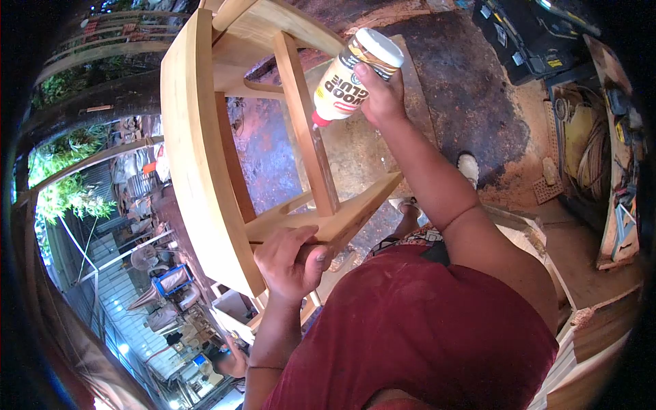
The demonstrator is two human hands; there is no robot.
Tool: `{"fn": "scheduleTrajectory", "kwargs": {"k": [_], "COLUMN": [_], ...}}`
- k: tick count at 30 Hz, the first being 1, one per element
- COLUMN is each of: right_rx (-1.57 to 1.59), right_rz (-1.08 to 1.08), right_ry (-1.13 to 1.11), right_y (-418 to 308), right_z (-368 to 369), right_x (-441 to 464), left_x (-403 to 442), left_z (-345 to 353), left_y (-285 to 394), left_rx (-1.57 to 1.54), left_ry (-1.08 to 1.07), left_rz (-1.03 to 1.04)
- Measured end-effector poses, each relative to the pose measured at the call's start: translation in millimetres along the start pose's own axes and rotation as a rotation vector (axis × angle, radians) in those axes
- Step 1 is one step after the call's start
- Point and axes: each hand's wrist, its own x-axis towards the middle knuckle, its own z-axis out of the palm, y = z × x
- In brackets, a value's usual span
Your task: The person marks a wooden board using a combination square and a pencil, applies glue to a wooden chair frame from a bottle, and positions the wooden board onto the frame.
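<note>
My right hand (384, 97) is wrapped round a white bottle of wood glue (347, 82). The bottle is tipped over, its red nozzle pointing down at the edge of a narrow wooden slat (307, 130). A shiny wet-looking strip runs along that slat below the nozzle. The slat belongs to a pale wooden furniture frame (198, 143) with a broad curved outer board. My left hand (290, 263) grips the near corner of this frame, fingers bent over its rail, thumb towards me.
A black toolbox (526, 41) stands at the upper right, beside a wooden bin (588, 137) with coiled cord or hose. Cut wooden pieces (588, 342) lie at the lower right. Another person (232, 362) is partly visible at the lower left. Brown sheet board covers part of the stained floor.
</note>
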Motion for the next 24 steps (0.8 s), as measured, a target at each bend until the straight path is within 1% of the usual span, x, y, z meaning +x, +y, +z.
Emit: {"fn": "scheduleTrajectory", "kwargs": {"k": [4,6,11,14,16,18,20,24], "right_rx": [0.03,0.018,0.018,0.032,-0.024,-0.023,0.011,-0.003], "right_rz": [0.041,0.029,-0.001,0.032,-0.001,0.002,0.074,0.05], "right_ry": [-0.01,-0.001,0.009,-0.015,0.072,0.081,0.099,0.035], "right_y": [-0.6,0.7,2.1,3.4,11.2,12.8,10.4,10.2], "right_z": [1.1,1.4,-1.4,-4.9,-9.9,-12.8,-13.6,-17.3], "right_x": [-1.3,4.8,6.3,5.2,11.5,10.9,2.7,-1.0], "left_x": [2.4,3.3,2.5,2.8,1.7,2.7,2.5,2.2], "left_z": [0.3,2.1,3.0,2.3,2.0,2.4,3.0,2.8], "left_y": [2.1,2.3,0.3,0.1,0.4,-0.3,-0.4,-0.9], "left_rx": [0.001,0.004,0.003,0.009,0.01,0.002,0.003,0.012], "left_ry": [-0.004,0.045,0.048,0.043,0.033,0.04,0.043,0.048], "left_rz": [-0.012,-0.011,0.008,0.004,-0.006,0.006,0.008,0.014]}}
